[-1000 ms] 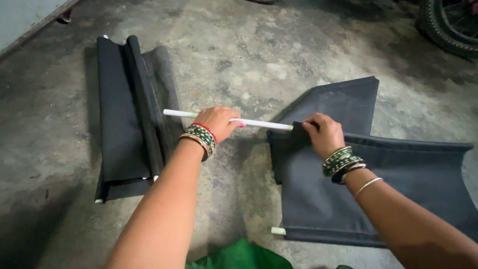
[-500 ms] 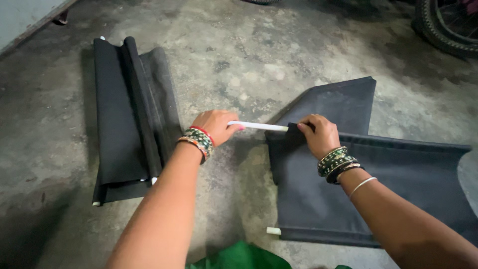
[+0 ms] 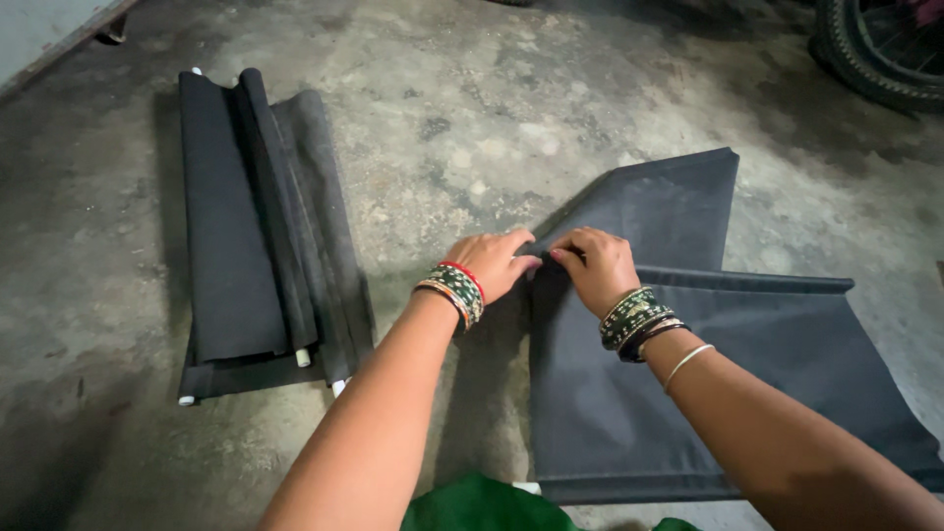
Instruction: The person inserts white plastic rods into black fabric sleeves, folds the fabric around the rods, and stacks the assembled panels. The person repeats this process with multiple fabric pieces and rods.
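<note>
A black fabric panel [image 3: 688, 393] lies on the concrete floor in front of me, its upper flap folded back. My left hand [image 3: 497, 261] and my right hand [image 3: 590, 265] meet at its upper left corner. Both are pinched on the hem there, fingertips almost touching. No white rod shows between the hands; whatever is inside the hem is hidden. A short white rod end [image 3: 526, 487] pokes out of the panel's lower hem. Both wrists wear green bangles.
A stack of black fabric panels [image 3: 246, 226] with white rod ends [image 3: 303, 357] lies on the floor at the left. A tyre [image 3: 875, 49] stands at the top right. A wall base [image 3: 59, 39] runs along the top left. Green cloth [image 3: 492, 506] is at the bottom edge.
The white rod that stuck out to the left has slid right into the panel's hem and out of sight. My left hand moved right along it until it met my right hand.
</note>
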